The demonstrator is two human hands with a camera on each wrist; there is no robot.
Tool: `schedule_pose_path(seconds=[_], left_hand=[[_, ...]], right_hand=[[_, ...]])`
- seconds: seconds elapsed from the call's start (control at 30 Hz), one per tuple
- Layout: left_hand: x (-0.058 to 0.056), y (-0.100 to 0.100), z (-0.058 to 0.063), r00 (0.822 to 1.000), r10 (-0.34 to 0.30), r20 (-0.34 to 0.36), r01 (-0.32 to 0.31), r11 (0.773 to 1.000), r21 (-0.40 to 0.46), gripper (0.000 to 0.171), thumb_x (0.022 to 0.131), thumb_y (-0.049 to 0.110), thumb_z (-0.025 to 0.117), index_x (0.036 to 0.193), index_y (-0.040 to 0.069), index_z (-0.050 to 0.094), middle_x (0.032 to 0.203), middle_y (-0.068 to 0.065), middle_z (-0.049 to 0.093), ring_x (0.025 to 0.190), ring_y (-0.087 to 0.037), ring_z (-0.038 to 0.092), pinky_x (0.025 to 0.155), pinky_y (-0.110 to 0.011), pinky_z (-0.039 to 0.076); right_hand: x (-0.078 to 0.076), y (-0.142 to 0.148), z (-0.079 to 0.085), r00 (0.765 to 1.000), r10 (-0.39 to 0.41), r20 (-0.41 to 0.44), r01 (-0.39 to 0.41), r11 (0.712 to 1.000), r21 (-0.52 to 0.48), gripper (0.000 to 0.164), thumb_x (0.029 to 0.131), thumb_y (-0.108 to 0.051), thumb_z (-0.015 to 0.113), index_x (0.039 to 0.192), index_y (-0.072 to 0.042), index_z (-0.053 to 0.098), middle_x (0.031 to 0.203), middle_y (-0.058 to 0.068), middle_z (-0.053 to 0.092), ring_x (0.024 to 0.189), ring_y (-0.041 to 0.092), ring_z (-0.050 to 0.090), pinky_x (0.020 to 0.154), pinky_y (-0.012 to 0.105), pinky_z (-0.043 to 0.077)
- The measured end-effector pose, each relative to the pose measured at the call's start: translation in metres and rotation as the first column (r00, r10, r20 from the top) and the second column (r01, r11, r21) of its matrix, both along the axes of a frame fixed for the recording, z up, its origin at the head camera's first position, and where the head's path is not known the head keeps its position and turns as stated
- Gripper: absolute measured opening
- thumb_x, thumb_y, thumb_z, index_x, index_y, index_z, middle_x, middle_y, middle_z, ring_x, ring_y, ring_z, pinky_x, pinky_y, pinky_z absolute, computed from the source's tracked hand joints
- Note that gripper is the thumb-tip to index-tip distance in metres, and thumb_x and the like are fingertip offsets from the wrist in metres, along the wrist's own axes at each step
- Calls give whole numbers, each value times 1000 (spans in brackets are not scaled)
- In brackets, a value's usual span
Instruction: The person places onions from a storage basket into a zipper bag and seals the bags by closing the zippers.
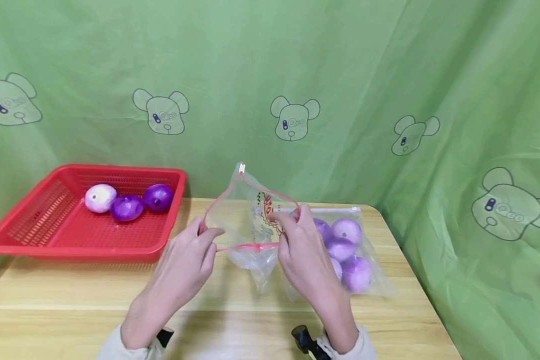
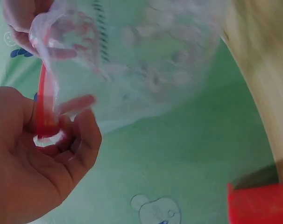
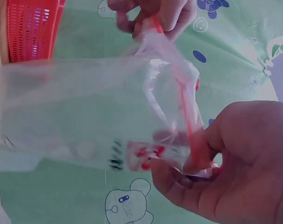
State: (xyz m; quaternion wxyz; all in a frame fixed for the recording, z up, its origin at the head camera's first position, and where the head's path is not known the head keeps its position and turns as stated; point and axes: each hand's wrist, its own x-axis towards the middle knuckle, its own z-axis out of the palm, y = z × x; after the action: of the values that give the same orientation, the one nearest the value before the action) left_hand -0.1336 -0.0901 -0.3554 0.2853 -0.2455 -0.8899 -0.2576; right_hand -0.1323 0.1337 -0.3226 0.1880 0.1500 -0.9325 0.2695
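Note:
Both hands hold a clear zip bag [image 1: 238, 210] by its red-edged mouth, spread wide above the table. My left hand [image 1: 190, 255] pinches the left side of the rim; in the left wrist view its fingers [image 2: 88, 135] curl round the red strip. On the right side, my right hand [image 1: 303, 250] grips the rim near the printed red lettering, its thumb and fingers [image 3: 167, 179] bent over the plastic. A white slider [image 1: 242, 168] sits at the bag's far corner. Behind the right hand lies a second clear bag [image 1: 373, 270] with several purple onions [image 1: 347, 231] inside.
A red plastic basket [image 1: 103, 242] stands at the left of the wooden table [image 1: 234, 325]. In it lie a pale purple onion [image 1: 100, 198] and two dark purple onions [image 1: 127, 207]. A green curtain [image 1: 234, 60] with printed bear heads hangs behind and to the right.

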Motion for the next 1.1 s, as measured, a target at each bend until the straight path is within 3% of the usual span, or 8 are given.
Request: schedule_pose_path(seconds=[0.2, 0.4, 0.5, 0.63, 0.77, 0.83, 0.97, 1.1], left_hand=[[2, -4, 3, 982, 171, 82, -174, 984, 24, 28, 91, 13, 55, 66, 9, 67, 71, 0, 46, 54, -15, 41, 48, -29, 40], [-1, -3, 2, 969, 241, 48, -243, 969, 40, 27, 92, 15, 61, 67, 9, 68, 69, -1, 50, 48, -16, 41, 42, -32, 39], [-1, -1, 0, 973, 220, 76, -223, 974, 39, 13, 86, 7, 64, 90, 4, 76, 72, -2, 54, 49, -15, 41, 43, -30, 39], [-1, -1, 0, 958, 235, 165, -242, 970, 26, 36, 79, 4, 65, 114, 1, 72, 77, -6, 60, 50, -17, 42, 42, -28, 37], [-6, -6, -2, 930, 273, 246, -281, 960, -2, 40, 77, 6, 66, 116, 5, 71, 82, -10, 63, 51, -22, 45, 40, -29, 36], [-9, -9, -3, 921, 281, 271, -287, 958, -16, 41, 76, 6, 66, 116, 6, 72, 84, -11, 64, 52, -23, 47, 40, -30, 35], [-13, -15, -3, 911, 260, 319, -268, 963, -21, 42, 73, 4, 65, 114, 6, 72, 84, -9, 64, 54, -22, 49, 42, -30, 36], [-15, -21, -3, 899, 228, 375, -235, 972, -27, 42, 72, 1, 63, 114, 6, 72, 76, -3, 56, 57, -19, 50, 45, -31, 39]], right_hand=[[-5, 4, 1, 987, -146, 74, 154, 980, -127, 45, 93, -10, 52, 137, -2, 52, 109, 8, 50, 77, 18, 49, 58, 28, 49], [-7, 2, 0, 981, -184, 59, 192, 956, -222, 47, 97, -26, 60, 134, 2, 54, 96, 6, 53, 75, 20, 49, 58, 30, 47], [-9, 1, -2, 985, -172, 7, 169, 963, -208, 44, 90, -12, 66, 131, 2, 56, 97, 8, 54, 75, 20, 50, 59, 29, 46], [-10, -1, -5, 988, -144, -57, 136, 982, -130, 61, 79, 8, 64, 137, -6, 57, 109, 13, 52, 80, 23, 52, 60, 30, 49], [-10, -5, -7, 990, -103, -92, 99, 994, -54, 82, 73, 15, 64, 146, -20, 52, 140, 16, 47, 93, 30, 60, 62, 33, 52], [-11, -5, -7, 994, -77, -84, 74, 997, -30, 83, 71, 16, 64, 145, -18, 52, 151, 13, 43, 96, 30, 61, 61, 31, 52], [-12, -1, -9, 999, 26, -19, -26, 999, -24, 70, 71, 15, 62, 137, -8, 58, 157, 3, 38, 65, 14, 56, 47, 23, 46], [-16, 6, -10, 982, 187, 33, -185, 981, -55, 51, 81, 4, 67, 130, -9, 62, 157, -5, 37, 62, 4, 51, 51, 20, 48]])
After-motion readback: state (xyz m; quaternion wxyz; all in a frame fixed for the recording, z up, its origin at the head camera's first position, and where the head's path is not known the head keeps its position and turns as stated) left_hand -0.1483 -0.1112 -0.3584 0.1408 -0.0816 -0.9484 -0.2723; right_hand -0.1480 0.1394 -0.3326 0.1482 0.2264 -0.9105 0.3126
